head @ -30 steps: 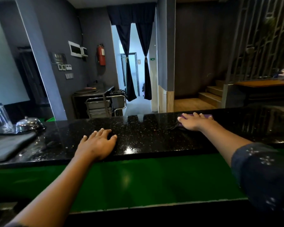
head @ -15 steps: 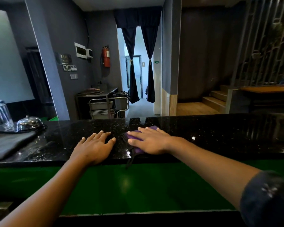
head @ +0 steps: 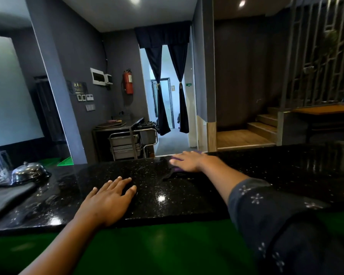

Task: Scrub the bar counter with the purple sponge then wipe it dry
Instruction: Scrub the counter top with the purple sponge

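— Head view: where is the purple sponge (head: 176,168) now?

— It lies flat on the black bar counter (head: 187,199), close to the far edge, under the right hand (head: 189,161). Only a purple strip shows at the fingertips and below the palm, so its long axis cannot be told for sure.

— How does the right hand hold it?

— The palm presses down on it with the fingers stretched out and pointing to the left. It is not a closed grip; the hand pins the sponge to the counter from above.

— And the left hand (head: 109,197)?

— It rests open and flat on the counter near the front edge, holding nothing. It is well apart from the sponge, nearer to the person and to the left of it.

— So which hand does the next stroke depend on?

— The right one, probably. The sponge is already beneath it, and counter lies free on both sides along the far edge. Farther left stand a metal bell (head: 29,173) and a grey cloth (head: 6,197); the drying seems not yet begun.
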Available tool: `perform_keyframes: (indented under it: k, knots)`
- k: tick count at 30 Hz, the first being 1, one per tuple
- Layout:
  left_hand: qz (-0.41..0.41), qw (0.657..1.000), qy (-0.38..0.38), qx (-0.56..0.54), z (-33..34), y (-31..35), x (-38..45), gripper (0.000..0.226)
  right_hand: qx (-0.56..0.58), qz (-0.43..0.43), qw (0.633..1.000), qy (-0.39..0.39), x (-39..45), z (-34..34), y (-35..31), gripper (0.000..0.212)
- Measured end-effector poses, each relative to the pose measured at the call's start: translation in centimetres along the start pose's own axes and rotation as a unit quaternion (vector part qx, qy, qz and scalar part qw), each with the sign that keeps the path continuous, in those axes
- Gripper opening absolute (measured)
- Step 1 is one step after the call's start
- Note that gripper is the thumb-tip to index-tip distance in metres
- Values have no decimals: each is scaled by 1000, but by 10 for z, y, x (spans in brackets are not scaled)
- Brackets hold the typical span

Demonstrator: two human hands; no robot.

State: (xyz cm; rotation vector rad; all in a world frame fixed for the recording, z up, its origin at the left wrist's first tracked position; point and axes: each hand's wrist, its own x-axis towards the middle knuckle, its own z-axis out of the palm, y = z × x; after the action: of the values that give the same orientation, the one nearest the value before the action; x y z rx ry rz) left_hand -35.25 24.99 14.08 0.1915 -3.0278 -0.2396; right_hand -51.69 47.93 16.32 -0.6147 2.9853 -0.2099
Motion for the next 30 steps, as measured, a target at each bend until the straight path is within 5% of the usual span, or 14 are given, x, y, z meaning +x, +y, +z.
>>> perform_keyframes:
  k: [5, 9, 18, 22, 30]
  knots:
    - [-2, 1000, 16, -3, 3, 2, -1, 58, 22, 184, 983, 16, -20, -14, 102, 67]
    - [-2, 1000, 21, -10, 4, 4, 2, 58, 16, 232, 973, 3, -25, -14, 98, 66]
    - [4, 1000, 3, -19, -5, 9, -12, 58, -3, 21, 1000, -12, -77, 17, -48, 64]
    - [17, 999, 5, -28, -4, 5, -14, 57, -26, -71, 997, 16, -140, 26, -48, 79]
    - [19, 999, 8, -32, -2, 10, -9, 60, -8, 128, 991, 24, -112, 16, -39, 62]
